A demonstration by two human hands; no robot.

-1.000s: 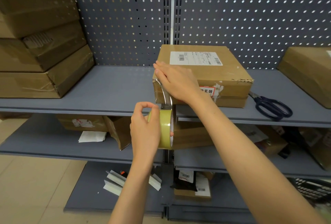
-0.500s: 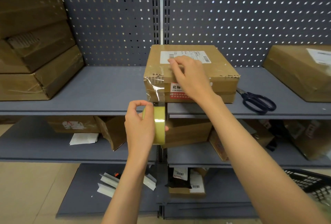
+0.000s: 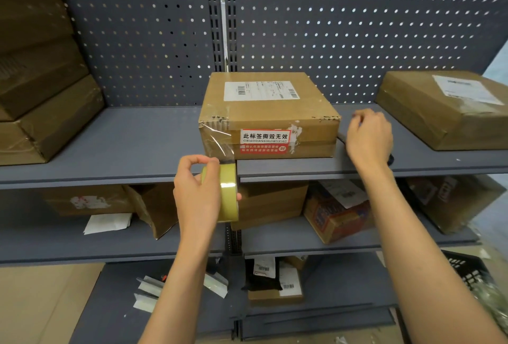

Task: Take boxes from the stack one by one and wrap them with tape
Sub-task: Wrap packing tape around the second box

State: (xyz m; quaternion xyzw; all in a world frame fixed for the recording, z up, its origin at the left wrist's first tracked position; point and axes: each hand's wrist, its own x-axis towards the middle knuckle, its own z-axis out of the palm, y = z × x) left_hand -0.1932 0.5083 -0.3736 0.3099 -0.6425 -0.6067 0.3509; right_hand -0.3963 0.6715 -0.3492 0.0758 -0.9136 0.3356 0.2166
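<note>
A flat cardboard box (image 3: 275, 112) with a white label on top and a red sticker on its front lies on the grey shelf (image 3: 123, 145). My left hand (image 3: 196, 195) grips a yellowish tape roll (image 3: 228, 192) just below the shelf's front edge. A clear strip of tape (image 3: 220, 142) runs from the roll up over the box's front left corner. My right hand (image 3: 368, 137) hovers to the right of the box, fingers loosely curled, above black scissors (image 3: 390, 158) that it mostly hides. The stack of boxes (image 3: 46, 112) stands at the left.
Another labelled box (image 3: 445, 112) lies on the shelf at the right. The lower shelves hold several boxes and parcels (image 3: 335, 214), a sheet of paper (image 3: 107, 222) and metal brackets (image 3: 148, 291). A perforated back panel (image 3: 357, 35) closes the rear.
My right hand has left the top of the box and moved right, over the scissors. The left hand still holds the roll, with the tape now stuck down the box's front corner.
</note>
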